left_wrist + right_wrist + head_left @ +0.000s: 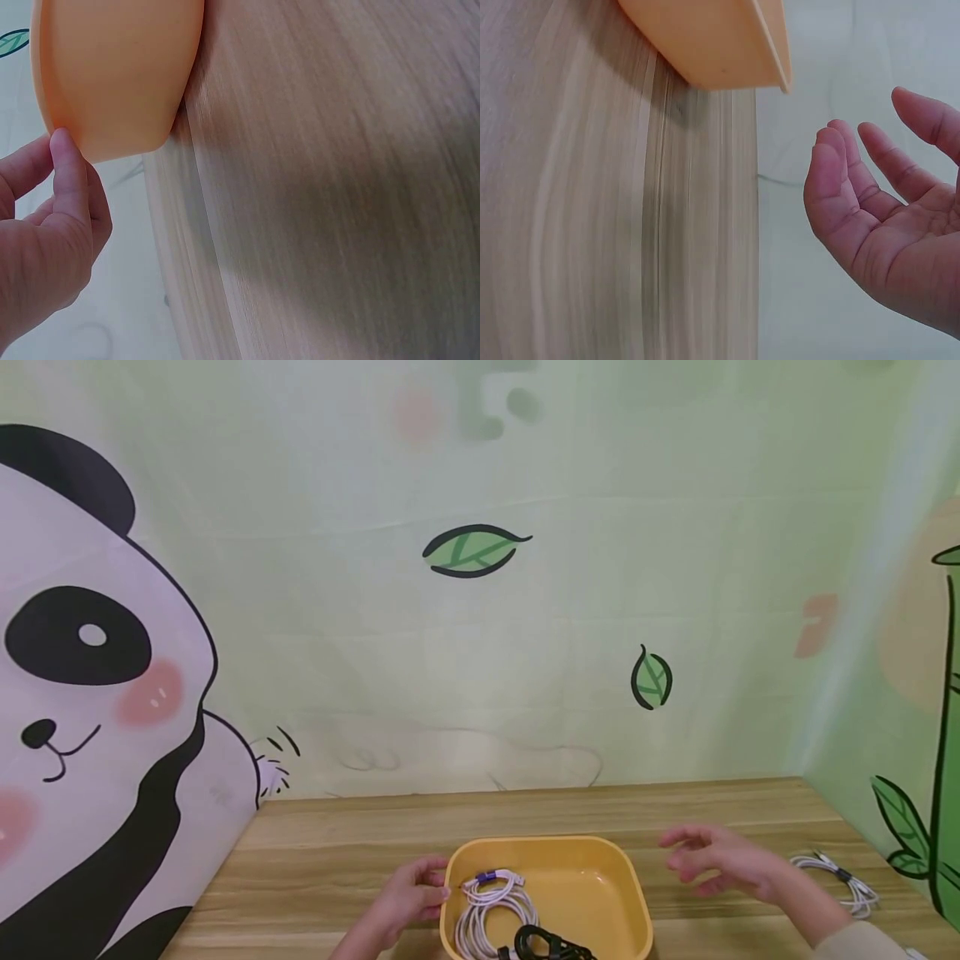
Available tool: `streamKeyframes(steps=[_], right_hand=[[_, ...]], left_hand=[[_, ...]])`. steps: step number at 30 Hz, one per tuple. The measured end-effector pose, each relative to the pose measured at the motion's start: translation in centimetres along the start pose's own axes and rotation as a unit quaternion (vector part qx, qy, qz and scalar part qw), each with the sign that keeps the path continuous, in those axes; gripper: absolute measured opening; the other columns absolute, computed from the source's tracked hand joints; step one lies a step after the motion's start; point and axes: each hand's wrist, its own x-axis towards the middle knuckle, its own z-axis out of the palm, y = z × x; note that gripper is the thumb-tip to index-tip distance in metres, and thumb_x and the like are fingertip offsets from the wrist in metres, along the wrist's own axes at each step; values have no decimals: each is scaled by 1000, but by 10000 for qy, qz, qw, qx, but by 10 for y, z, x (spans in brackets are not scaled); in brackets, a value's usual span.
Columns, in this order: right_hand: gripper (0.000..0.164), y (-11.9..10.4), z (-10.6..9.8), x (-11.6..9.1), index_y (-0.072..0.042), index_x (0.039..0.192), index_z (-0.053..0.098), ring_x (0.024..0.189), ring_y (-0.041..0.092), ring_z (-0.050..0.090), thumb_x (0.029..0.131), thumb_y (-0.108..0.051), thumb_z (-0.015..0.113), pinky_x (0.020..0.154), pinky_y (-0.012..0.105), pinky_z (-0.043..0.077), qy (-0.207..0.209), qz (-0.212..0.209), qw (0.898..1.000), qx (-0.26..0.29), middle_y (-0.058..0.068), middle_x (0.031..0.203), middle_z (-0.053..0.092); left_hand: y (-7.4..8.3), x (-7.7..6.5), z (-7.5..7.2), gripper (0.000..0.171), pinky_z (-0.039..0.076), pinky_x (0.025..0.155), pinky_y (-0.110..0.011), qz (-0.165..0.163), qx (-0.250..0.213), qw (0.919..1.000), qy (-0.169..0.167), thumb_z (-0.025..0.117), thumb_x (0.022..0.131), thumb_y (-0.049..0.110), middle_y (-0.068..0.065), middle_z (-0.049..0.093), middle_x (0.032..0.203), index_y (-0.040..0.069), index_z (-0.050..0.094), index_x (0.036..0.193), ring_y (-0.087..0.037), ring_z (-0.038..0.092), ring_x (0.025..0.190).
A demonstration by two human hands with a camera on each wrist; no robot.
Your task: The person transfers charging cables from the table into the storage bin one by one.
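A yellow plastic bin point(592, 902) stands near the front of the table. Inside it, on the left, lies a coiled white cable point(491, 914) with a blue tie, and a black cable point(555, 945) is partly cut off by the frame's lower edge. My left hand point(408, 893) pinches the bin's left rim; in the left wrist view its fingertips point(64, 142) are at the edge of the wall. To the right of the bin, my right hand point(723, 864) is held in the air, fingers loosely bent and holding nothing. Another coiled white cable point(840, 881), with a dark tie, lies beyond the right wrist.
The wood-grain table point(337, 835) ends at a pale green backdrop point(337, 610) printed with a panda point(97, 552) and leaves. This backdrop also rises along the left and right sides. A small white item point(915, 953) shows at the bottom right.
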Motion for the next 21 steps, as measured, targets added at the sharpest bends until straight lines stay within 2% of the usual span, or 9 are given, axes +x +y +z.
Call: streamKeyframes(steps=[5, 10, 21], right_hand=[[48, 4, -5, -5, 5, 123, 41, 88, 20, 53, 85, -21, 57, 74, 39, 49, 83, 88, 9999, -76, 8, 106, 53], [52, 10, -10, -10, 6, 124, 40, 90, 21, 53, 85, -24, 57, 76, 38, 49, 148, 190, 9997, -23, 5, 102, 56], [42, 21, -27, -22, 1, 121, 45, 93, 21, 53, 88, -24, 53, 80, 41, 47, 60, 163, 9998, 49, 1, 104, 56]], left_hand=[[-2, 1, -1, 46, 51, 62, -25, 26, -22, 10000, 1, 55, 79, -5, -10, 50, 93, -10, 42, 123, -14, 55, 74], [-3, 2, -1, 46, 52, 63, -25, 40, -27, 10000, -6, 56, 79, -4, -11, 51, 94, -9, 42, 123, -14, 56, 74], [-3, 2, -1, 46, 52, 62, -25, 12, -68, 10000, -57, 56, 79, -3, -9, 50, 94, -9, 42, 123, -14, 56, 74]])
